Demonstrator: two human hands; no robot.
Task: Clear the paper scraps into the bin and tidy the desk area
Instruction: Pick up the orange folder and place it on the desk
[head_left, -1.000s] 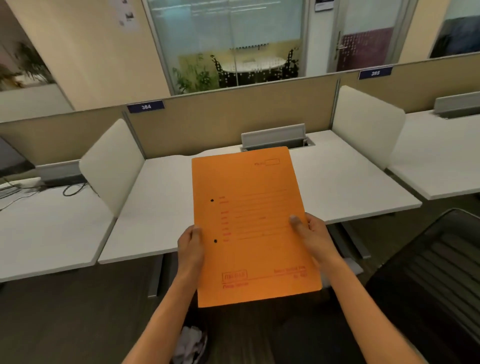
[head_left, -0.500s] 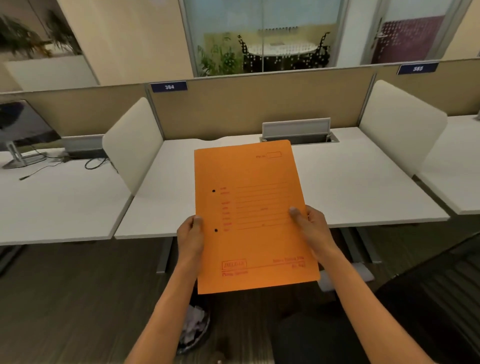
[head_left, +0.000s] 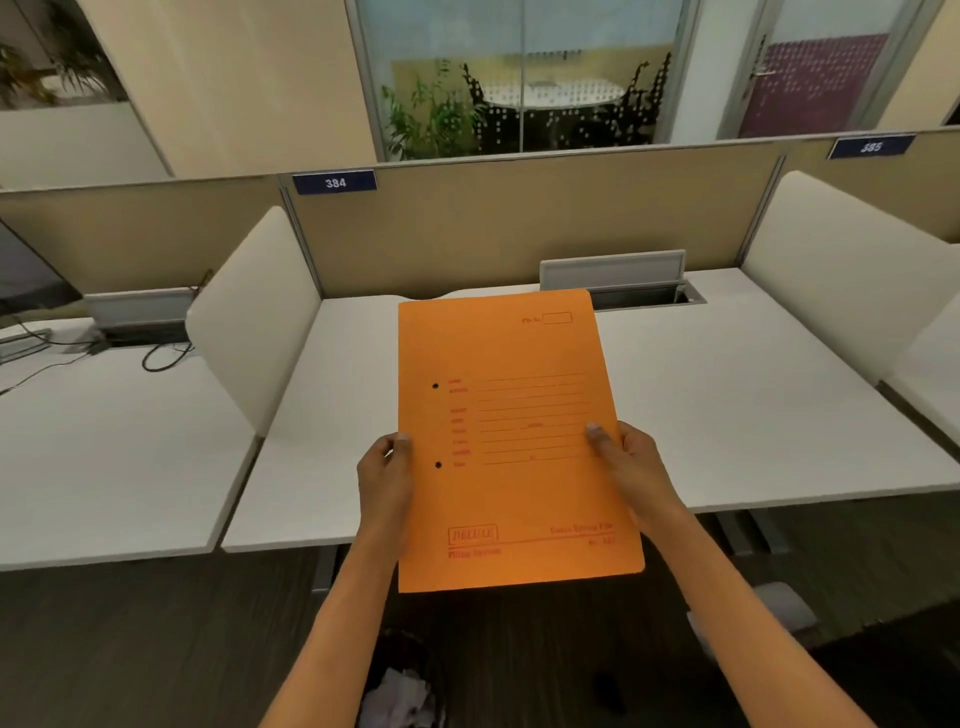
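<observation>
I hold an orange file folder up in front of me over the near edge of the white desk. My left hand grips its left edge. My right hand grips its right edge, thumb on the front. The folder has red print and two punched holes. On the dark floor below, between my forearms, stands a black bin with crumpled paper scraps inside; my left arm partly hides it.
White side dividers and a beige back partition enclose the desk. An open cable tray sits at the desk's back. Cables lie on the left desk. A desk leg foot is on the floor at right.
The view has swung right and closer to the desk, so the black chair at right has left the frame. Both hands keep the same hold on the folder.
</observation>
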